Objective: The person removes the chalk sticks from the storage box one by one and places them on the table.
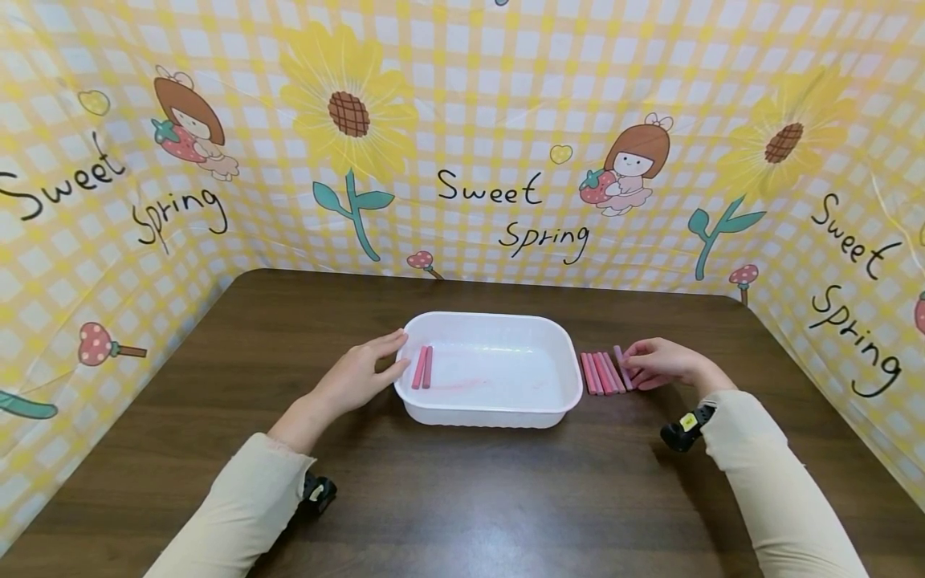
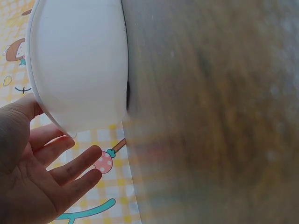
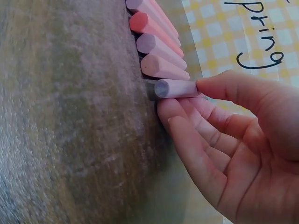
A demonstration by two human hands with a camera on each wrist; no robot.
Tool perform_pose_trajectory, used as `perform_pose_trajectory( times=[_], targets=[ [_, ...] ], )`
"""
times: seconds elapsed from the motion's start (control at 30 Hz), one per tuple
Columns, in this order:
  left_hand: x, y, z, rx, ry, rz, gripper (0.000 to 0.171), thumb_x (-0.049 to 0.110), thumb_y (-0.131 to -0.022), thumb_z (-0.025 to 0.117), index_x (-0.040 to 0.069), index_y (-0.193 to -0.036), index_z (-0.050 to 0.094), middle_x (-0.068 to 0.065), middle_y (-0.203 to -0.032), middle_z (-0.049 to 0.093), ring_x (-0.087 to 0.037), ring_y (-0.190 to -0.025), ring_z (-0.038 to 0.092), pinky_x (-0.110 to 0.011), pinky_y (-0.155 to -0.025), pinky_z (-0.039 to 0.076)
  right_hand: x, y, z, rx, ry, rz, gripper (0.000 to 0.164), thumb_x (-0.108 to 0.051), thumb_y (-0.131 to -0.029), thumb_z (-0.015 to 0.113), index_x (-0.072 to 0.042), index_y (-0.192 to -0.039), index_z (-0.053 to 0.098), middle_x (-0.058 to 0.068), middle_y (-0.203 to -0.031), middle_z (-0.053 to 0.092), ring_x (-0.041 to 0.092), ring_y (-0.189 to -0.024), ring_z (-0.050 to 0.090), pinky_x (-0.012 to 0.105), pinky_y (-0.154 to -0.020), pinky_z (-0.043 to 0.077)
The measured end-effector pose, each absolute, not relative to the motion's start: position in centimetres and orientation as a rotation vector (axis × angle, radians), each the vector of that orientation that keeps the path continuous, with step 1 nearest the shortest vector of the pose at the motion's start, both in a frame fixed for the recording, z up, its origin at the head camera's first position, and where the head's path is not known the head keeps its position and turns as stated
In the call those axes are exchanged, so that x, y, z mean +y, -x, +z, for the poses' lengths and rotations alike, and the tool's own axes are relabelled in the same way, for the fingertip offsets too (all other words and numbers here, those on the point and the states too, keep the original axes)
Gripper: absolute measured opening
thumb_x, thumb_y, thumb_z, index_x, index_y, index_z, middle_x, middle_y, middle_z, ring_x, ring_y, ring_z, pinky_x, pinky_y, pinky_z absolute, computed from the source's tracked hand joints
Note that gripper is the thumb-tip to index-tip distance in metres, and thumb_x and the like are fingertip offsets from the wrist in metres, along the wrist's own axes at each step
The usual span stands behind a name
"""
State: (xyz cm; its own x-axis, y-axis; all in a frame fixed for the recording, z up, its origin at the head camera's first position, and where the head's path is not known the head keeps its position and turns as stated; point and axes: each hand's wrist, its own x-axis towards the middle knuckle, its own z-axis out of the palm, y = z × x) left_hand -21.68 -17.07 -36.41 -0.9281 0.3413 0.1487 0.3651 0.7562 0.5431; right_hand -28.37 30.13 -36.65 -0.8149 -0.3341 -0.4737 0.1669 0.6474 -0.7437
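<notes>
A white plastic tray stands on the table, holding two pink chalk sticks near its left end. With fingers extended, my left hand touches the tray's left rim. The left wrist view has the left hand beside the tray's outer wall, thumb at the rim and other fingers spread. To the tray's right, my right hand pinches a pale purple chalk stick between thumb and fingers. That stick lies at the end of a row of several pink and purple chalk sticks.
A dark brown wooden table carries everything. Yellow checked cloth with printed flowers and girls hangs behind and at both sides. Faint pink streaks mark the tray floor. A black device is strapped at the right wrist, another at the left.
</notes>
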Motion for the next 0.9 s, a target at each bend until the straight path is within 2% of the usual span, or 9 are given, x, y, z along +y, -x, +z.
perform_pose_trajectory(
  times=[0.43,0.67,0.9],
  targets=[
    [-17.1,21.7,-36.4,-2.907,0.590,-0.922,0.052,0.029,-0.094,0.054,0.003,-0.138,0.043,-0.015,-0.146,0.040,-0.034,-0.135,0.038,-0.052,-0.110,0.033,30.0,28.3,-36.2,2.312,0.126,-1.069,0.037,-0.018,-0.097,0.048,0.012,-0.117,0.046,0.005,-0.091,0.060,0.009,-0.077,0.062,0.026,-0.073,0.057],
    [-17.1,21.6,-36.3,-2.914,0.583,-0.921,0.052,0.029,-0.095,0.053,0.003,-0.138,0.043,-0.014,-0.147,0.040,-0.034,-0.135,0.038,-0.052,-0.110,0.033,29.4,28.7,-35.4,2.326,0.128,-1.137,0.036,-0.021,-0.096,0.051,0.010,-0.114,0.047,0.004,-0.087,0.059,0.011,-0.077,0.061,0.029,-0.075,0.057],
    [-17.1,21.6,-36.2,-2.914,0.586,-0.921,0.052,0.029,-0.095,0.053,0.002,-0.138,0.043,-0.015,-0.147,0.039,-0.035,-0.135,0.038,-0.052,-0.110,0.033,27.8,28.8,-34.2,2.368,0.197,-1.133,0.043,-0.024,-0.096,0.051,0.011,-0.119,0.046,0.004,-0.089,0.061,0.012,-0.079,0.062,0.031,-0.078,0.057]
  ],
)
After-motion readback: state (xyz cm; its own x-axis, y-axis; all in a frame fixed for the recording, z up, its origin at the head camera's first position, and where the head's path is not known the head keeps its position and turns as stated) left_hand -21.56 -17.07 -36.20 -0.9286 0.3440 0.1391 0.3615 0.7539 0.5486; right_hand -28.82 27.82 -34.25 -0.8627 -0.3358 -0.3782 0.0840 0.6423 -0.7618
